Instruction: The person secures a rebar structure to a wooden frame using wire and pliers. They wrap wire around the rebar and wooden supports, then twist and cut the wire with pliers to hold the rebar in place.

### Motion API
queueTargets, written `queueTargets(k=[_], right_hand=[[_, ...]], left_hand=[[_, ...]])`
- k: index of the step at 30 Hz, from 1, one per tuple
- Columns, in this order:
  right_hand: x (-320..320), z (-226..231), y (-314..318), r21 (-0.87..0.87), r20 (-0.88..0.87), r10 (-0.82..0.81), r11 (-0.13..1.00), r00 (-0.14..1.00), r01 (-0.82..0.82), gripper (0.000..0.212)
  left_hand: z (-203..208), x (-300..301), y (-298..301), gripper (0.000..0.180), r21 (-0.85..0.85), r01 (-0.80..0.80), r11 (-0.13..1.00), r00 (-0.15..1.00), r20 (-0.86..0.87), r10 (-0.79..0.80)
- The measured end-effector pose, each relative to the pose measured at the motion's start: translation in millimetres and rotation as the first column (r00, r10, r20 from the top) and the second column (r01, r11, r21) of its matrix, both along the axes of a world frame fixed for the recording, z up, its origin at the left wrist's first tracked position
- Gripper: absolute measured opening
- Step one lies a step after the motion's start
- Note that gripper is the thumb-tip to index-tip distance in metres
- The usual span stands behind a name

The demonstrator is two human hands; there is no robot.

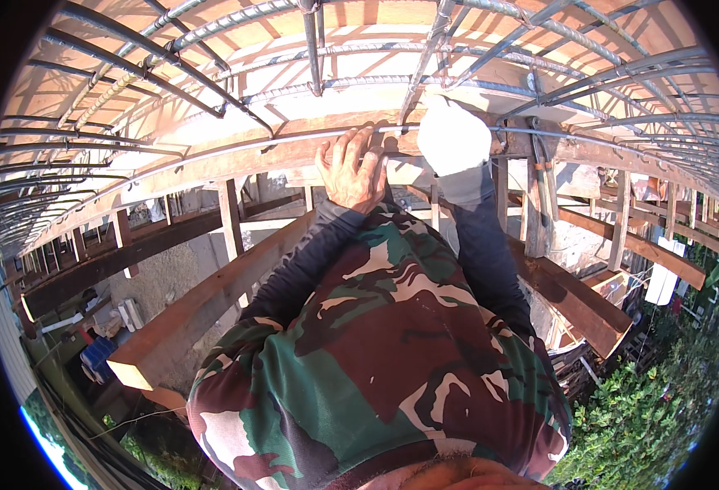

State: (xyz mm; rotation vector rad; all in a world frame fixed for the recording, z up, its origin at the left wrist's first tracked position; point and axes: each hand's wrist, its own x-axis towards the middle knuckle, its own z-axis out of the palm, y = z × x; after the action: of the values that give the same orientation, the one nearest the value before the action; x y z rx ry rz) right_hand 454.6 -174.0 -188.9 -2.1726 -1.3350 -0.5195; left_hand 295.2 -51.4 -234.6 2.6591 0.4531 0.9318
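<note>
My left hand is bare and lies with its fingers stretched over a long wooden beam. Its fingertips reach a thin steel bar that runs along the beam. To the right of it, my right hand is wrapped in a white covering that looks like a glove, at the same bar and beam. Glare washes out the covering, so its fingers and anything in them cannot be made out. Both forearms wear dark sleeves, and a camouflage shirt fills the middle below.
A grid of ribbed steel bars rises beyond the beam, over pale boards. Thick timbers jut out on both sides, one ending at the right. Ground with stacked materials lies far below, and green bushes grow at lower right.
</note>
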Motion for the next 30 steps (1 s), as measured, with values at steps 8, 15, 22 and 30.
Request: queueTargets(k=[8,15,22,30], right_hand=[[-31.2,57.9,-51.9,0.22,0.004,-0.293,0.933,0.956,0.285,0.028],[-87.7,77.0,-69.6,-0.068,-0.121,0.028,0.997,0.992,-0.036,0.046],[-84.1,36.4,-61.1,-0.134,-0.199,0.023,0.99,0.98,-0.05,0.044],[-73.6,54.1,-68.1,-0.282,-0.247,0.127,0.939,0.961,-0.197,0.037]], left_hand=[[81.3,0.5,14.8,0.02,-0.147,0.255,0.956,0.917,0.349,-0.191],[108.2,5.2,26.8,0.03,-0.953,0.134,-0.273,0.806,0.265,-0.53],[63.8,-0.8,40.5,0.016,-0.975,-0.119,-0.188,0.766,0.03,-0.642],[65.3,-0.3,45.8,0.033,-0.557,0.701,0.446,0.463,-0.121,-0.878]])
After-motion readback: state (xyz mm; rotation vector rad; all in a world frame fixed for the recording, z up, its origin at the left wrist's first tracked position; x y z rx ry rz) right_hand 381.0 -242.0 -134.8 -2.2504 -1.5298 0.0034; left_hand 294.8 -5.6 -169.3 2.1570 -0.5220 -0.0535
